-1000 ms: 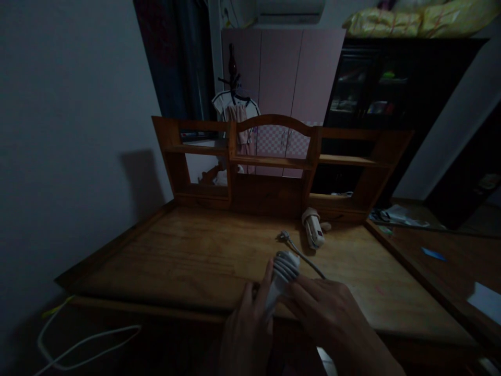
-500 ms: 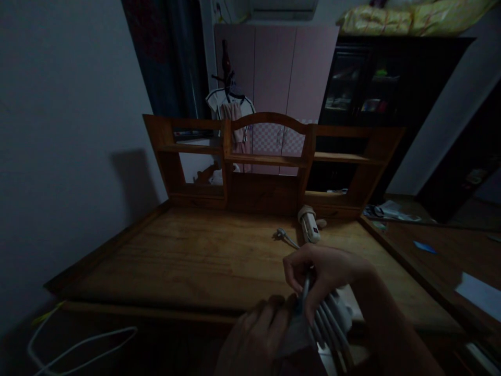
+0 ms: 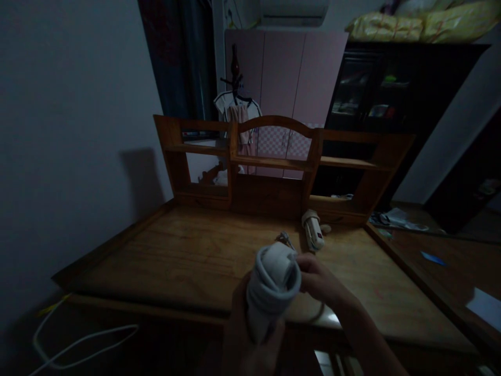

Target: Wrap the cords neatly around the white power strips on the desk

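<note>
You're in a home rm: pink wardrobe (image 3: 282, 78), clothes (image 3: 238, 114) on coat stand (image 3: 235, 67), curtain (image 3: 176, 62) & wall AC (image 3: 294, 10).

Held bar (image 3: 279, 258): pale plastic, smooth, mostly matt. Cord (image 3: 269, 296) wound around it: grey, smooth rubbery sheath, matt to faint sheen. Plug (image 3: 285, 238): moulded grey plastic, pins too dim to tell. Power strip (image 3: 315, 236) on counter: off-white hard plastic, slight sheen. Counter (image 3: 176, 256): wood, visible grain, smooth, soft satin reflection. Shelf unit (image 3: 270, 193): reddish-brown wood, looks varnished. Wardrobe (image 3: 282, 73): smooth pink panels, low sheen. Dark cabinet (image 3: 434, 94): glass-fronted doors, frame material unclear. Yellow bags (image 3: 385, 30): crinkled, shiny, plastic-looking. Shirt (image 3: 225, 102) and curtain (image 3: 176, 52): cloth, matt. Wall (image 3: 70, 130): flat matt paint. White sheet (image 3: 485, 308): paper, matt.
</note>
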The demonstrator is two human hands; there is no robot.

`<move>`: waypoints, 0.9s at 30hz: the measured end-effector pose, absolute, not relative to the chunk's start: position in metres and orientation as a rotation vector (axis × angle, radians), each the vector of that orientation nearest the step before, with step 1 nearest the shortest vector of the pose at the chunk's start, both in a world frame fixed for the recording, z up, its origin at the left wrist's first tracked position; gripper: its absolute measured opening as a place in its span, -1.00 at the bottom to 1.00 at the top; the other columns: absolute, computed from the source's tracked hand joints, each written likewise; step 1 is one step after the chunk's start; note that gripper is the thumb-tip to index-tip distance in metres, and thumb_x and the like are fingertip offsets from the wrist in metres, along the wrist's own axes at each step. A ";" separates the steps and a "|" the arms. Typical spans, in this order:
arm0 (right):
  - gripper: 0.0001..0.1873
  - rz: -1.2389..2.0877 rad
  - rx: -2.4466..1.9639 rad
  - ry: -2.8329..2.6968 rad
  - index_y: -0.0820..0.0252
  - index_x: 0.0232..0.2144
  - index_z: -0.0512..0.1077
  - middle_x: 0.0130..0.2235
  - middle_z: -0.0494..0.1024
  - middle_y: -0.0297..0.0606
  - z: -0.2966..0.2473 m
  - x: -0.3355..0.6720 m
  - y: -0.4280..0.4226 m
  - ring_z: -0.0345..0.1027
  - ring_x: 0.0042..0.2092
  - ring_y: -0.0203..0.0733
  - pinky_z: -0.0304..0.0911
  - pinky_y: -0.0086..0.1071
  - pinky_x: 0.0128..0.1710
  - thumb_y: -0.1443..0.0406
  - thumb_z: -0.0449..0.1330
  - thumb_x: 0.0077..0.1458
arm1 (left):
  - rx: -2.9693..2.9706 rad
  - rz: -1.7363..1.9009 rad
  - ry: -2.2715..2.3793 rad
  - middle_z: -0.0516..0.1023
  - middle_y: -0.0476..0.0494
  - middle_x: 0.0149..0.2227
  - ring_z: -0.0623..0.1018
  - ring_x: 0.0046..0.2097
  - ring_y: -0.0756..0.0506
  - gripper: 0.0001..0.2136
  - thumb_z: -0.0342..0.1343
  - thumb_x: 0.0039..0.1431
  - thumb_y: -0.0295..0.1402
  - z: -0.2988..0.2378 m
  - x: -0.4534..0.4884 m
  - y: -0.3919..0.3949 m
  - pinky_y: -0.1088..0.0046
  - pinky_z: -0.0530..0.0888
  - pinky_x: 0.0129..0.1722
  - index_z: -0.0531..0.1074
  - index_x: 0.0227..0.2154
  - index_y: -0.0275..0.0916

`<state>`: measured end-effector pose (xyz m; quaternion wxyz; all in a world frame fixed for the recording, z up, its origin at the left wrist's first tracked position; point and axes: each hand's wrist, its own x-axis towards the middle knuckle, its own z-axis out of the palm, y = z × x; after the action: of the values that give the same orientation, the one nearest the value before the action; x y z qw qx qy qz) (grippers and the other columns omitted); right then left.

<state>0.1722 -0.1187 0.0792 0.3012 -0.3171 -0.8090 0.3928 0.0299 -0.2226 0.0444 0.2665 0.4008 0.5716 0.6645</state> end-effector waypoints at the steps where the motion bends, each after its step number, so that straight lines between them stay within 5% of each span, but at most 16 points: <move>1: -0.53 1.087 -0.847 -2.114 0.29 -0.47 0.40 -0.56 0.30 -0.35 0.081 0.170 -0.122 0.12 -0.55 -0.40 0.08 -0.54 -0.58 0.01 0.03 0.21 | 1.038 1.786 1.546 0.51 -0.23 -0.10 0.52 -0.10 -0.21 -0.38 0.29 -0.13 -0.25 0.045 0.029 -0.220 0.36 0.44 -0.10 0.29 0.05 -0.21; 3: -0.62 1.092 -0.876 -2.062 0.29 -0.35 0.45 -0.46 0.42 -0.30 0.084 0.165 -0.128 0.25 -0.45 -0.37 0.16 -0.52 -0.47 0.07 0.08 0.21 | 0.959 1.729 1.483 0.51 -0.22 -0.12 0.53 -0.14 -0.19 -0.35 0.32 -0.16 -0.21 0.044 0.024 -0.215 0.37 0.44 -0.13 0.29 0.05 -0.21; 9: -0.81 0.297 -1.037 -2.180 0.18 -0.21 0.47 -0.29 0.54 -0.27 0.069 0.156 -0.142 0.43 -0.29 -0.26 0.21 -0.44 -0.30 0.26 0.07 0.25 | 0.576 1.447 1.073 0.48 -0.13 -0.53 0.45 -0.55 -0.04 -0.53 0.30 -0.16 -0.14 0.035 -0.003 -0.193 0.47 0.39 -0.51 0.42 -0.22 -0.36; 20: -0.81 -0.215 -1.062 -2.322 0.06 -0.13 0.43 -0.40 0.48 -0.39 0.080 0.169 -0.163 0.35 -0.47 -0.33 0.04 -0.44 -0.51 0.35 0.08 0.24 | 0.493 1.358 1.045 0.50 -0.19 -0.51 0.49 -0.55 -0.08 -0.50 0.30 -0.16 -0.10 0.018 -0.026 -0.176 0.42 0.42 -0.51 0.42 -0.23 -0.41; 27: -0.82 -0.266 -1.042 -2.279 0.11 -0.15 0.44 -0.45 0.46 -0.37 0.078 0.174 -0.170 0.33 -0.52 -0.36 0.00 -0.43 -0.55 0.28 0.06 0.27 | 0.831 1.551 1.219 0.46 0.00 -0.40 0.51 -0.39 -0.03 -0.51 0.24 0.00 -0.12 0.029 -0.008 -0.191 0.49 0.45 -0.35 0.24 -0.06 -0.20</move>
<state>0.1742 -0.1697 0.0781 0.3058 -0.3938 -0.8610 -0.1006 -0.0077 -0.1910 0.0285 0.4796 0.3407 0.4996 0.6358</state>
